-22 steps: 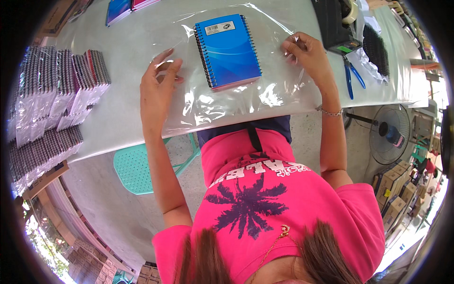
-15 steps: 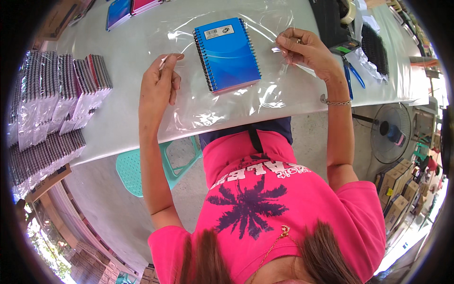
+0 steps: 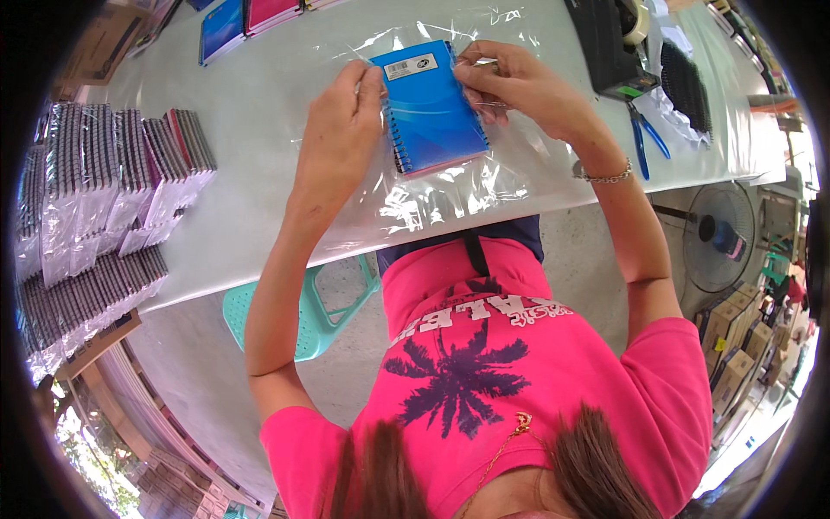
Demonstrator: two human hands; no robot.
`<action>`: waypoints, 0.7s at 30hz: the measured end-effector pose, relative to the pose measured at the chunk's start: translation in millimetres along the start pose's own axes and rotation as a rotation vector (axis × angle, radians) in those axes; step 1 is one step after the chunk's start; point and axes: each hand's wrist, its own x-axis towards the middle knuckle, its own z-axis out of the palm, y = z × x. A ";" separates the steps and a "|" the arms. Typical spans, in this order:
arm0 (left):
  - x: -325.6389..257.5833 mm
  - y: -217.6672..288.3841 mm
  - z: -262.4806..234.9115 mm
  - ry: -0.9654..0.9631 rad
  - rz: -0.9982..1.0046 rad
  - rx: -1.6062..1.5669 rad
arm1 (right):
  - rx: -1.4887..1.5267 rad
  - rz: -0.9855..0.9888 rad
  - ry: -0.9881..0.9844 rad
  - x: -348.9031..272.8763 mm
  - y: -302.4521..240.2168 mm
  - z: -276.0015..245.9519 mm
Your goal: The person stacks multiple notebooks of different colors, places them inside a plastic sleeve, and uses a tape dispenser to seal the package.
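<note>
A blue spiral notebook [image 3: 439, 121] with a white label near its top lies on a sheet of clear plastic film [image 3: 415, 203] on the table. Beside the notebook's upper left corner, my left hand [image 3: 343, 121] is closed with thumb and fingers pressed together on the film. My right hand [image 3: 519, 86] pinches the film at the notebook's upper right edge, its fingertips close to the wire binding on that side. Part of both side edges of the notebook is hidden behind my fingers.
Stacks of film-wrapped spiral notebooks [image 3: 95, 164] stand on the left. More notebooks [image 3: 223, 33] lie at the far edge. A black tape dispenser [image 3: 616, 60], blue-handled pliers [image 3: 644, 138] and a black bristly thing [image 3: 686, 86] are at right. Below are a green stool [image 3: 324, 329] and a fan [image 3: 719, 233].
Both hands have come inward to the notebook's sides, the left moving right and up, the right moving left. The film they pinch is now drawn in close against the notebook.
</note>
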 end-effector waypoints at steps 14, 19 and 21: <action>19.3 10.0 17.7 -0.144 0.101 0.269 | -0.728 -0.293 0.343 13.3 -1.1 41.9; 20.7 24.2 -15.6 -0.291 0.181 0.521 | -0.774 -0.260 0.335 8.6 -4.2 41.7; 24.4 0.4 -32.7 -0.337 0.420 0.518 | -0.753 -0.240 0.326 9.4 -7.4 42.7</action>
